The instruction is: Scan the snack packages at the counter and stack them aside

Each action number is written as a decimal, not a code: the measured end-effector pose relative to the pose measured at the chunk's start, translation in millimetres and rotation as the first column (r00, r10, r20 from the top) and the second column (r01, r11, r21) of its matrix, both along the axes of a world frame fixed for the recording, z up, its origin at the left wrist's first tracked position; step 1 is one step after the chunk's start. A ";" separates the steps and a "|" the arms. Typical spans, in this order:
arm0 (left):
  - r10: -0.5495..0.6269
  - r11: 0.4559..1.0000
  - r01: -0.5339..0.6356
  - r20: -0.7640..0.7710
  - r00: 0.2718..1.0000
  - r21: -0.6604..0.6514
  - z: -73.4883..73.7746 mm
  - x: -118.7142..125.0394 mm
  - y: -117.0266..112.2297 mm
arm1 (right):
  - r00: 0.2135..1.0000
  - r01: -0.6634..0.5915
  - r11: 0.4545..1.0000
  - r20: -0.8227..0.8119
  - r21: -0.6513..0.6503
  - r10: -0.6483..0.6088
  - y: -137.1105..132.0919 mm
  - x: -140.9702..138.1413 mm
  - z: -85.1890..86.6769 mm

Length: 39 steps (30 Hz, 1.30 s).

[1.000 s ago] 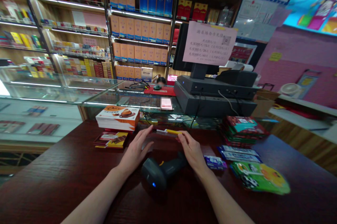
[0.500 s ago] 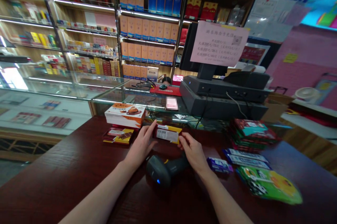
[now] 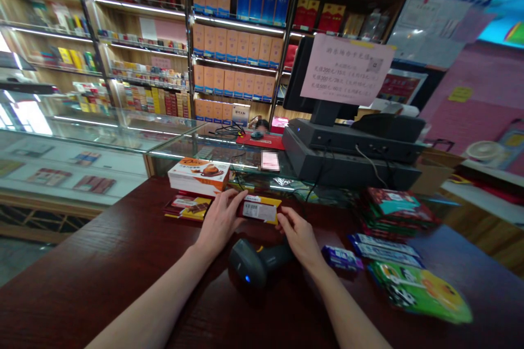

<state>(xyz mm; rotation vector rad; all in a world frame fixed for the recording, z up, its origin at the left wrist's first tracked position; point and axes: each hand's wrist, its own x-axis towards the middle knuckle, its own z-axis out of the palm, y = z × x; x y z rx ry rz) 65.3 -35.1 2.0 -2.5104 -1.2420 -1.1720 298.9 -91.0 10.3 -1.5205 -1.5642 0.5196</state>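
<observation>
Swung outward, the left hand [image 3: 222, 220] could nudge the chocolates [image 3: 187, 207] or the box [image 3: 198, 175]; the bar [image 3: 260, 211], between the two hands, could tilt or drop to the worktop [image 3: 102, 267] if the right pinch loosened; a careless wrist could knock the scanner [image 3: 249, 264]. The left hand is partly open, fingers curled at the bar's left end; grip or mere touch, I cannot tell. The right hand [image 3: 298, 234] pinches the right end, thumb against fingertips.
</observation>
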 end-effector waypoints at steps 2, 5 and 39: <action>-0.022 1.000 0.023 -0.015 1.000 0.021 1.1 -0.2 0.1 | 1.000 -0.004 1.000 0.000 0.008 0.004 0.7 1.1 -1.6; -0.026 0.999 0.027 -0.064 0.998 0.023 2.1 -1.1 1.0 | 1.000 -0.028 1.000 0.014 0.004 0.028 1.4 2.3 -3.8; 0.236 0.969 -0.228 -0.085 0.968 0.097 6.9 -32.4 11.1 | 0.734 -0.508 0.820 0.366 -0.263 0.572 -32.8 -3.8 25.9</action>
